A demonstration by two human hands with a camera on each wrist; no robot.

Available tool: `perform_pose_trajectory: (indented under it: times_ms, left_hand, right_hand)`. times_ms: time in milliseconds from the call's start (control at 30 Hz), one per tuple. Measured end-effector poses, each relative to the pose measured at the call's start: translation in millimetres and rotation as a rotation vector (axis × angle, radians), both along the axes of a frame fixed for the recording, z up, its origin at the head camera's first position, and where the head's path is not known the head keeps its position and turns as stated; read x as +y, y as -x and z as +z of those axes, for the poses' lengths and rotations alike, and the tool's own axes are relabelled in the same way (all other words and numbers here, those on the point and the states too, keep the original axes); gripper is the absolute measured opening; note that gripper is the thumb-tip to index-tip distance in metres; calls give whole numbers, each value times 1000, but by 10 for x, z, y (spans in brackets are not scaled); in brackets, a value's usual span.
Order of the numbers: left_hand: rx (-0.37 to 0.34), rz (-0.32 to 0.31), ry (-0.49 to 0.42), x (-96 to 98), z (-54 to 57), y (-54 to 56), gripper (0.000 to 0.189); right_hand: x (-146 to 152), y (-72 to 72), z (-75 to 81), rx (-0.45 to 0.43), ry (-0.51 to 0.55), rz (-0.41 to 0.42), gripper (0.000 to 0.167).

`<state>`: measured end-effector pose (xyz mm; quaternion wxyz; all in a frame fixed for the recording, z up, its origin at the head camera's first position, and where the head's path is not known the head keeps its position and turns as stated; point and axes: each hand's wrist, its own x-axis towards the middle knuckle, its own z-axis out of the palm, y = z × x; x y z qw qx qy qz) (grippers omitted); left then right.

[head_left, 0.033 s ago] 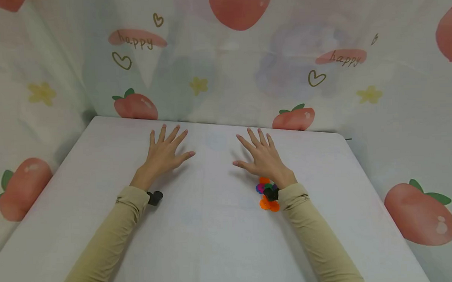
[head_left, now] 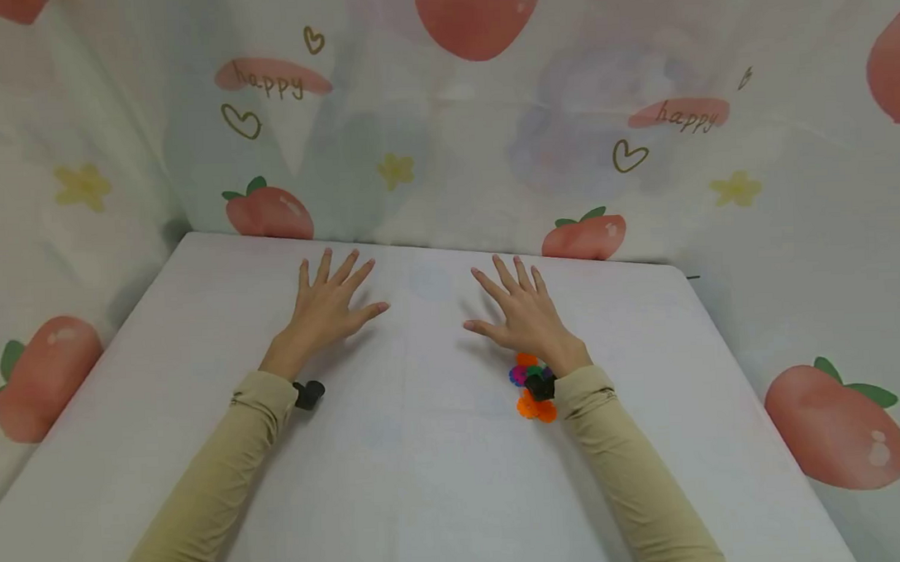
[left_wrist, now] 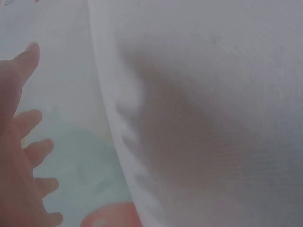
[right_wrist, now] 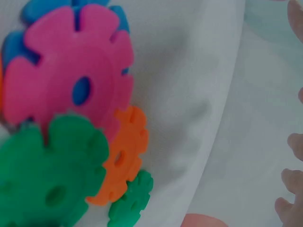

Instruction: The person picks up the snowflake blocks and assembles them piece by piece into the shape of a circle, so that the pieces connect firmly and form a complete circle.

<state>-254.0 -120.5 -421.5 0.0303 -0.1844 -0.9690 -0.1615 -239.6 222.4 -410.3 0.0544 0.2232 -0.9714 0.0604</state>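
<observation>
My left hand [head_left: 323,312] is held over the far left part of the white table, fingers straight and spread, with nothing in it. On the other side, my right hand [head_left: 527,315] has its fingers spread too and holds nothing. Under the right wrist lies a small pile of notched plastic building discs [head_left: 529,406], partly hidden by the wrist camera and sleeve. Close up in the right wrist view are a pink disc [right_wrist: 52,80] over a blue one [right_wrist: 40,8], a green disc [right_wrist: 71,165], an orange disc [right_wrist: 130,137] and another green disc [right_wrist: 131,201].
The white table [head_left: 427,480] ends just beyond the fingertips, where a printed cloth [head_left: 461,165] hangs at the back and sides. Black wrist cameras, such as the left one [head_left: 309,394], stick out from the tan sleeves [head_left: 211,479].
</observation>
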Motion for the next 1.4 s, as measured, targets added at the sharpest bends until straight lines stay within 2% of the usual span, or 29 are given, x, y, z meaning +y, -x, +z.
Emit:
perform_pose_trajectory:
  times_ms: [233, 433, 767, 1000, 1200, 1400]
  left_hand:
    - [12, -38, 4, 93, -10, -3, 83]
    - [-5, -120, -3, 388, -22, -9, 78]
    - [-177, -321, -92, 1206, -32, -121, 68]
    - [-288, -448, -161, 1673, -78, -178, 53]
    - [-359, -549, -217, 1923, -137, -229, 42]
    - [-365, -558, -240, 2029, -217, -274, 36]
  right_hand:
    - [113, -43, 26, 24, 23, 17, 86]
    - [283, -89, -10, -1, 106, 40, 71]
    - [567, -214, -37, -224, 257, 0, 53]
    - [744, -297, -32, -282, 324, 18, 45]
    - [870, -316, -54, -311, 332, 31, 39]
    - [919, -325, -88, -351, 337, 17, 33]
